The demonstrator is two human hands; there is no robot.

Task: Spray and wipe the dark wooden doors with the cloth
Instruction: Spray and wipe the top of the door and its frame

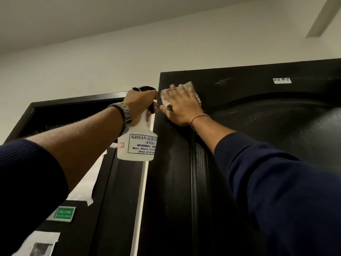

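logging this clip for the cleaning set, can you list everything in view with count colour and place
door: 1, dark wood, right, being wiped
second door: 1, dark, left, set further back
cloth: 1, pale, under right hand near the door's top left corner
spray bottle: 1, white with black trigger head, centre
label: 1, white, top of door
welcome sign: 1, green, lower left
wall: white, above the doors
left hand: grip on spray bottle, watch on wrist
right hand: flat, pressing cloth to door

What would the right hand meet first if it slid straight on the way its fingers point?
Probably the door's top edge: the right hand presses the cloth flat just below it, fingers pointing upward.
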